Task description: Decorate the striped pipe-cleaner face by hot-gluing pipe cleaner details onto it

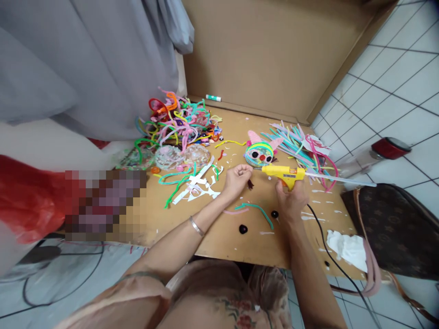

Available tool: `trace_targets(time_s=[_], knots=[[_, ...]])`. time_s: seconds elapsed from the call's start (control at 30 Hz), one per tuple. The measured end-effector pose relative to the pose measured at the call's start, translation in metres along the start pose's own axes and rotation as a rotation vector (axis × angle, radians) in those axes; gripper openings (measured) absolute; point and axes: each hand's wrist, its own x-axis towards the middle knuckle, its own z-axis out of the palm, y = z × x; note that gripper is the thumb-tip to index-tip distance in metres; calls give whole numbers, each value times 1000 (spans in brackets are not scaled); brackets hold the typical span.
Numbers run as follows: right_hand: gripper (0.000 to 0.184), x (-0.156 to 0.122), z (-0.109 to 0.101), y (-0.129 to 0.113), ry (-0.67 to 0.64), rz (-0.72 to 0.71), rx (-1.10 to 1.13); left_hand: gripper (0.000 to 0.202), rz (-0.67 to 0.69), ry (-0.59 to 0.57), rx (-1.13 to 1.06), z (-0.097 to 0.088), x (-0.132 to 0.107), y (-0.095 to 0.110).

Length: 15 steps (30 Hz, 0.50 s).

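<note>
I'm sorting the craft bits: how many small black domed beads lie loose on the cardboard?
2: one small black domed bead near the front edge, another beside the right hand. More may hide in the clutter.

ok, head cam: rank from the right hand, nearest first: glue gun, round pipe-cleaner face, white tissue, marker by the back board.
1. Glue gun: gripped in the right hand.
2. Pipe-cleaner face: just beyond the gun's nozzle, to the left.
3. White tissue: near board edge, toward the brown bag.
4. Marker: far back, against the upright cardboard.

A brown bag (pink strap) sits beside crumpled tissue and a red-capped jar.
</note>
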Motion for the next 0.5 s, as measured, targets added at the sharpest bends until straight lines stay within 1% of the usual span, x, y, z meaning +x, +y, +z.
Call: trace_targets(time_s=[0.17,0.37,0.5], knots=[[42,0,0,-1,8,-9,10,16,27,-2,23,-1,-1,1],[36,-1,2,0,13,30,-19,13,33,8,41,-1,0,1],[38,0,1,0,16,23,-7,11,45,12,46,-1,1,-2]])
